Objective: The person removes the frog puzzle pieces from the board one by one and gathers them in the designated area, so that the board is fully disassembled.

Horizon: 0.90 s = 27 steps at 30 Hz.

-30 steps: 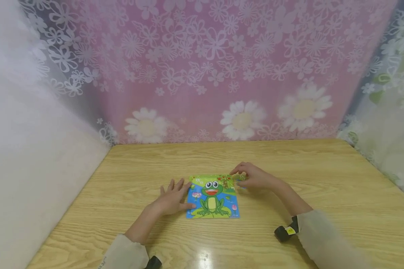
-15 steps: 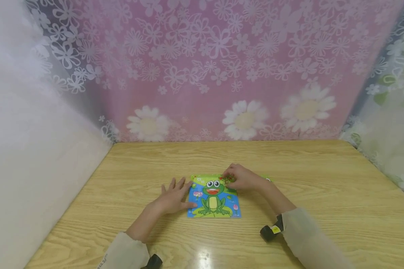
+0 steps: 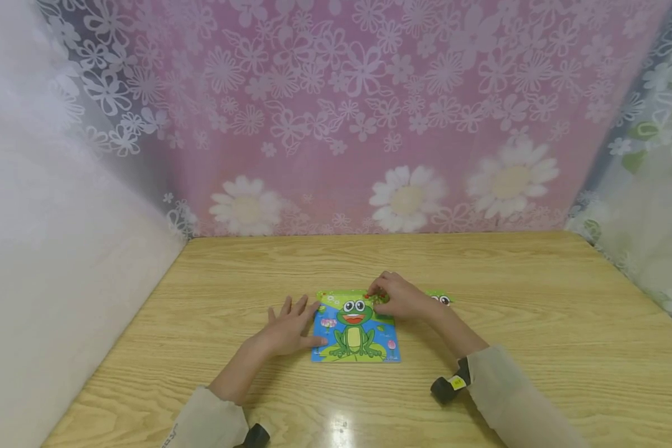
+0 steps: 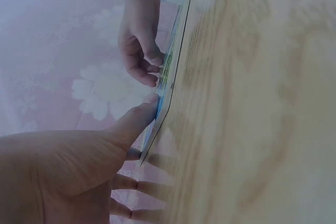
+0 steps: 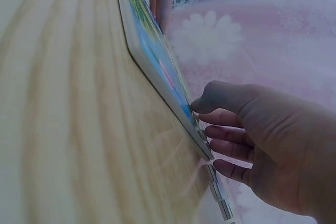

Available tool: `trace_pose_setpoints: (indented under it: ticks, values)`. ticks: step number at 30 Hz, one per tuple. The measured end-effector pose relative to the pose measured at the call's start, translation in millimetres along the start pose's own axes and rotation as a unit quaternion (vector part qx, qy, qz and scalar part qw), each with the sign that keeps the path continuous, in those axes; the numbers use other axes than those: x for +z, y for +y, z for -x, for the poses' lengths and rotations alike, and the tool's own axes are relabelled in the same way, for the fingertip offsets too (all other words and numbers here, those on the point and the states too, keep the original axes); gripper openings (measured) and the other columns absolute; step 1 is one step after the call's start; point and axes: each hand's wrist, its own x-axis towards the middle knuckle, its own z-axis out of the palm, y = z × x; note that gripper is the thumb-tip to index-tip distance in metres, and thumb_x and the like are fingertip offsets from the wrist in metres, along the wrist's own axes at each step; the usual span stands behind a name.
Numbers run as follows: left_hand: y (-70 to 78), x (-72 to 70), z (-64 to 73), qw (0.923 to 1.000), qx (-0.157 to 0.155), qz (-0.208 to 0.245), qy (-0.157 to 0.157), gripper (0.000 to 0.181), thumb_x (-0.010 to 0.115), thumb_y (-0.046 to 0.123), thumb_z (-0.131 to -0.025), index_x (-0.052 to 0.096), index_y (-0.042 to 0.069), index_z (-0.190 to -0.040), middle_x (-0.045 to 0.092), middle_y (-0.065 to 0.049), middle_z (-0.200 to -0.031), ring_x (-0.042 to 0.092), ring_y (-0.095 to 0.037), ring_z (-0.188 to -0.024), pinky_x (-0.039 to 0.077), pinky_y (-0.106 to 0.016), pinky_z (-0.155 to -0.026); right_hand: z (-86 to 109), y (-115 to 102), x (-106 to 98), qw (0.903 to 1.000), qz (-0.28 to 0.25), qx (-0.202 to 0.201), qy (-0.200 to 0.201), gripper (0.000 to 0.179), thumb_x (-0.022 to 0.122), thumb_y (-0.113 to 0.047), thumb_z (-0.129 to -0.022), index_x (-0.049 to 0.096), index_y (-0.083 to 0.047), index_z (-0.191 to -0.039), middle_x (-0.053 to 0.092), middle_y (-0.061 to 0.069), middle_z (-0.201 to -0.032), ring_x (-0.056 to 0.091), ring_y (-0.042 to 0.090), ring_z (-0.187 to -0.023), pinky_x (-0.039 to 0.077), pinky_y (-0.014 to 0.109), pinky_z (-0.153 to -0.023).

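A square frog puzzle (image 3: 354, 339) with a thick pale edge lies flat on the table. My left hand (image 3: 285, 333) rests at its left side, fingers spread, the thumb lying over the picture's edge. At the upper right corner, my right hand (image 3: 400, 297) curls thumb and fingers over the tree part of the picture. It seems to pinch a puzzle piece there, mostly hidden by the fingers. In the right wrist view, the thumb and fingertips of this hand (image 5: 252, 129) meet the picture's surface. Behind the right wrist, more loose puzzle pieces (image 3: 441, 298) show a frog's eyes, partly covered.
The wooden table (image 3: 246, 267) reaches back to a pink flowered curtain (image 3: 325, 124). A white cloth (image 3: 78, 218) hangs along the left side, a pale flowered one (image 3: 644, 205) along the right. Each sleeve carries a black wrist camera (image 3: 447, 389).
From beside the puzzle, my right hand has moved left onto its upper right corner, uncovering the eye-printed pieces at the right. Over the last half second it barely shifts. My left hand stays put.
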Motion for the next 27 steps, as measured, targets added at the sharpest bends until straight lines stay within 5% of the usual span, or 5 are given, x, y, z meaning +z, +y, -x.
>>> trace_pose_setpoints:
  ticks: [27]
  values:
    - [3.8, -1.9, 1.9, 1.0, -0.001, -0.001, 0.0, 0.08, 0.059, 0.049, -0.085, 0.025, 0.007, -0.145, 0.015, -0.022, -0.148, 0.004, -0.048, -0.131, 0.002, -0.072, -0.092, 4.9, 4, -11, 0.9966, -0.024, -0.053, -0.058, 0.045, 0.07, -0.016, -0.081, 0.057, -0.005, -0.122, 0.047, 0.006, -0.116, 0.043, 0.024, -0.103, 0.039, 0.04, -0.086]
